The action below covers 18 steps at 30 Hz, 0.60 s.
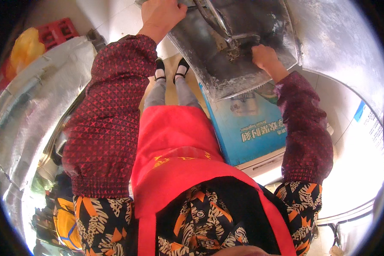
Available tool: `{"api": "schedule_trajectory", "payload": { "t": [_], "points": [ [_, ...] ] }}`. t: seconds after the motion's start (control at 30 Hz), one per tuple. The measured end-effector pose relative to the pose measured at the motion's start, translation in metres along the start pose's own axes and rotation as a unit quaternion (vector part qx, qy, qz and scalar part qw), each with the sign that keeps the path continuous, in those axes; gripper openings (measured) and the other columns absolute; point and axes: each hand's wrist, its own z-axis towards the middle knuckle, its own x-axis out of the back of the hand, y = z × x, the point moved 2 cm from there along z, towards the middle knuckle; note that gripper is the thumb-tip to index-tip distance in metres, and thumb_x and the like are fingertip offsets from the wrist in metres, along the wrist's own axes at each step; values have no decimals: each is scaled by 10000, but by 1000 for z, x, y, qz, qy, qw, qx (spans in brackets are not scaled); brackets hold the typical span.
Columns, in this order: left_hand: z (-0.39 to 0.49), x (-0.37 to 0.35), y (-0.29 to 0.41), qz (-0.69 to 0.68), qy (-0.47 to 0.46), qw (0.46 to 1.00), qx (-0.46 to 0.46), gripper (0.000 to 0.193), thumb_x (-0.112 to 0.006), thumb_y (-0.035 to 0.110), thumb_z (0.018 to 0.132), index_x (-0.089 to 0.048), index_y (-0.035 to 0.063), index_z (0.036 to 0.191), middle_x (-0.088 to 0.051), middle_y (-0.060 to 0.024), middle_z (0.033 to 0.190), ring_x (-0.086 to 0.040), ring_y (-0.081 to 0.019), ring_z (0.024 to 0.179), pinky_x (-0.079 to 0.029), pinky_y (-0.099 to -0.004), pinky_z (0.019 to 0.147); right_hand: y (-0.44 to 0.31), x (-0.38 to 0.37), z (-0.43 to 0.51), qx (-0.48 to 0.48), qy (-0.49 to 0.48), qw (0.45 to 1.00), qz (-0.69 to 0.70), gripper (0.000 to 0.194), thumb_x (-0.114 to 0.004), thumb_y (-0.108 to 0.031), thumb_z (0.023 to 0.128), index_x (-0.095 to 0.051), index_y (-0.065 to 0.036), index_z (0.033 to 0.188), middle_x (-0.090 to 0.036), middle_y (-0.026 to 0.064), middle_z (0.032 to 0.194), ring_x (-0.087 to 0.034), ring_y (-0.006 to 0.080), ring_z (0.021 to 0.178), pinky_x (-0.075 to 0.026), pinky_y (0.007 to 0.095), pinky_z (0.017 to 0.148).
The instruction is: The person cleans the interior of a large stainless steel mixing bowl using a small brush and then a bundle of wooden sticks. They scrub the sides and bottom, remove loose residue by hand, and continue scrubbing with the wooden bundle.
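Note:
At the top, my left hand (163, 17) is curled beside the left edge of a worn, dark metal panel (198, 48); the picture's rim cuts off part of it, and what its fingers hold is hidden. My right hand (265, 59) is a closed fist over the panel's right side, beside the end of a thin metal side bar (246, 36). Whether the fist grips that bar cannot be made out. The side bar branches from a shiny metal rod (216, 16), which slants down to a rusty, dirty fitting (233, 54) on the panel.
Below the panel stands a blue printed box (256, 137) bearing writing. A curved shiny metal surface (332, 38) rises at right. On the left are a silvery covered surface (41, 80), a red plastic crate (59, 32) and a yellow bag (27, 48). My feet (169, 70) stand on the floor.

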Motion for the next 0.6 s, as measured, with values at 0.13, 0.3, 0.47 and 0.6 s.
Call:
{"api": "schedule_trajectory", "payload": {
  "t": [0.13,0.3,0.47,0.6],
  "points": [
    [2,0,2,-2,-24,1000,6,296,-582,312,765,-640,23,738,-640,-202,724,-633,-369,688,-504,-475,648,20,-17,16,-6,-41,999,31,209,-535,-146,784,-668,-51,914,-653,191,973,-630,370,928,-520,451,779],
    [3,4,3,6,-8,1000,6,286,-579,304,760,-641,26,740,-644,-197,730,-638,-362,688,-508,-470,644,30,-36,37,49,-72,993,81,278,-530,-125,762,-657,13,968,-637,242,1030,-614,403,975,-509,451,828],
    [3,3,1,22,-2,1000,5,292,-577,305,759,-642,21,736,-647,-191,730,-641,-350,680,-511,-461,639,26,-33,33,-37,-71,990,116,288,-517,-155,776,-670,-3,967,-638,243,1030,-606,407,990,-496,471,840],
    [3,-1,-1,9,2,1000,10,305,-572,312,764,-648,23,706,-649,-184,719,-642,-343,672,-513,-452,631,17,-17,23,111,8,991,-71,288,-514,-182,793,-679,-11,955,-662,214,928,-631,406,892,-509,480,774]
  ]
}}
